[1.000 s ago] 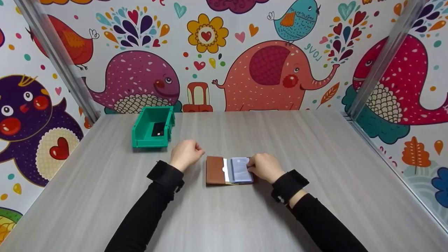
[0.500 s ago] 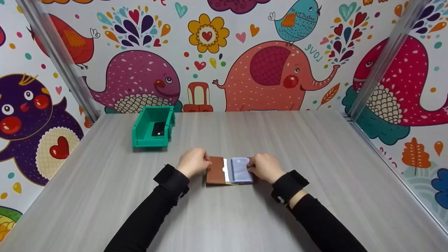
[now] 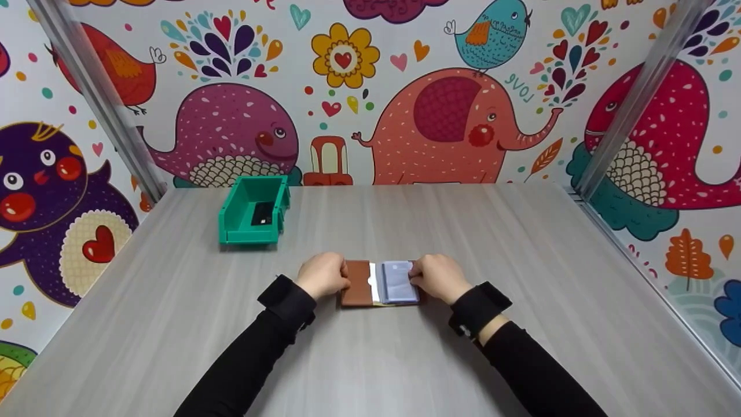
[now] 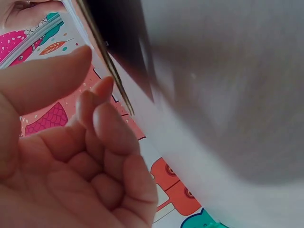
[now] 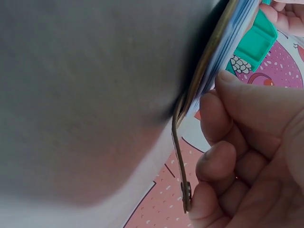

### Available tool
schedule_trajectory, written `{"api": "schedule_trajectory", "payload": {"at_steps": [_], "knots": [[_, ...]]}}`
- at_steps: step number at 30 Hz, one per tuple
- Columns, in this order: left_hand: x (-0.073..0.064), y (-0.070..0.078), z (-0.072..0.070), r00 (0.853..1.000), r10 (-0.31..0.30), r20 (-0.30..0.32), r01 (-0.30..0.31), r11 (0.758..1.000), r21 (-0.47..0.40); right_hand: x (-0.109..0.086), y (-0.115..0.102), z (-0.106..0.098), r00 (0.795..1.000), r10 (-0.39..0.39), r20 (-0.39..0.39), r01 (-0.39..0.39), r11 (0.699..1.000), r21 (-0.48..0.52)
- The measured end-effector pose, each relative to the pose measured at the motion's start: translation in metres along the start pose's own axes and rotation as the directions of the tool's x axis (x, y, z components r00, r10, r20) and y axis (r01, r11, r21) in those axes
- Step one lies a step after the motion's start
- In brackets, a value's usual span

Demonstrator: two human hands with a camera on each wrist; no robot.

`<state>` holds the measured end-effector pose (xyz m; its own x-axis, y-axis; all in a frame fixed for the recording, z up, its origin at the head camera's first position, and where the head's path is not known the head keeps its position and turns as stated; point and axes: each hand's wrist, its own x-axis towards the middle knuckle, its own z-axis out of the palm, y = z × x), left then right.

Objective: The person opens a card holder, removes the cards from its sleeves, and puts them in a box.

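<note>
A brown card holder [image 3: 357, 284] lies spread on the table, with clear plastic sleeves [image 3: 399, 282] on its right half and a white card [image 3: 373, 282] by the fold. At its left edge my left hand [image 3: 324, 275] has curled fingers on the cover; the left wrist view shows the thumb [image 4: 57, 71] and forefinger right at the cover's rim. My right hand [image 3: 441, 277] pinches at the right edge of the sleeves between thumb [image 5: 256, 97] and forefinger. In the right wrist view a strap [image 5: 178, 156] with a snap stands out from the cover, near the lower fingertips.
A green bin [image 3: 249, 237] stands at the back left of the table [image 3: 370, 359], with a flat black object [image 3: 262, 214] inside. Patterned walls with metal posts [image 3: 642, 98] close off the back and sides.
My left hand has come right and slightly down, from beside the card holder onto its left edge. The right hand has kept its place at the sleeves.
</note>
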<state>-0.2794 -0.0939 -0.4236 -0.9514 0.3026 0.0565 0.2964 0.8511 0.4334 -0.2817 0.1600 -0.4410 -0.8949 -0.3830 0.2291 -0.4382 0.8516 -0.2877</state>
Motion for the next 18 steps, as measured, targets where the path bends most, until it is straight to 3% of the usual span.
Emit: {"api": "schedule_trajectory", "payload": {"at_steps": [8,18], "knots": [[0.0001,0.0003,0.0035,1.0,0.002,0.029,-0.003,1.0,0.018,-0.0003,0.0002,0.0002,1.0,-0.015,-0.013,0.015,1.0,0.009],[0.0009,-0.0018,0.0072,0.999,-0.019,0.032,0.018,1.0,0.015,0.0005,-0.0002,-0.0008,1.0,0.022,0.01,-0.022,1.0,0.021]]}}
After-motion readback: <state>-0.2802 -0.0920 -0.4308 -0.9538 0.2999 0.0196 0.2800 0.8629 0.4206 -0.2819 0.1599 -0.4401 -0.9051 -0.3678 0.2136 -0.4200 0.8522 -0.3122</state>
